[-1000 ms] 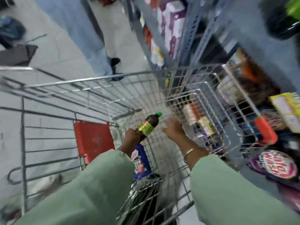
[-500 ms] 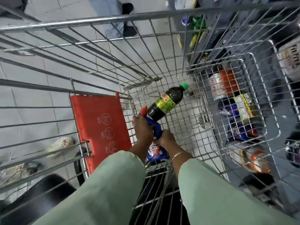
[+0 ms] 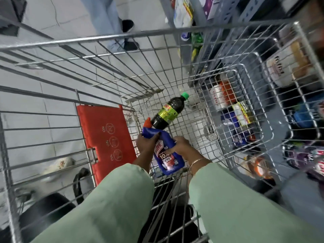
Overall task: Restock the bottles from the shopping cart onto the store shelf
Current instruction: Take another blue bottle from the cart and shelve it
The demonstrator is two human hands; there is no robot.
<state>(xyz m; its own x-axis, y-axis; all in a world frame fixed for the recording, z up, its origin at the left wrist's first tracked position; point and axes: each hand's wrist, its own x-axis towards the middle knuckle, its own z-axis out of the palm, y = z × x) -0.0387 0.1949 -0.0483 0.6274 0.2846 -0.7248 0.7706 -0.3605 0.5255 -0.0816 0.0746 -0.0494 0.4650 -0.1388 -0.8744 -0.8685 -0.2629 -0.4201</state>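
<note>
Inside the wire shopping cart [image 3: 105, 37] both my hands hold a blue cleaner bottle [image 3: 168, 155] with a red cap. My left hand [image 3: 146, 146] grips its neck and upper body. My right hand [image 3: 182, 146] clasps its right side over the label. Just beyond it, a dark bottle [image 3: 166, 113] with a green cap and a yellow-green label lies on the cart's mesh floor, cap pointing away to the right. The store shelf [image 3: 280, 120] stands along the right, seen through the cart's wire side.
A red folded child-seat flap [image 3: 105, 137] hangs on the cart's left inner wall. Packets and boxes fill the lower shelves at right. A person's legs and dark shoes [image 3: 128, 25] stand on the tiled floor beyond the cart's far rim.
My left hand let go of the dark bottle, which now lies on the cart floor. Both hands have closed on the blue bottle and raised it a little.
</note>
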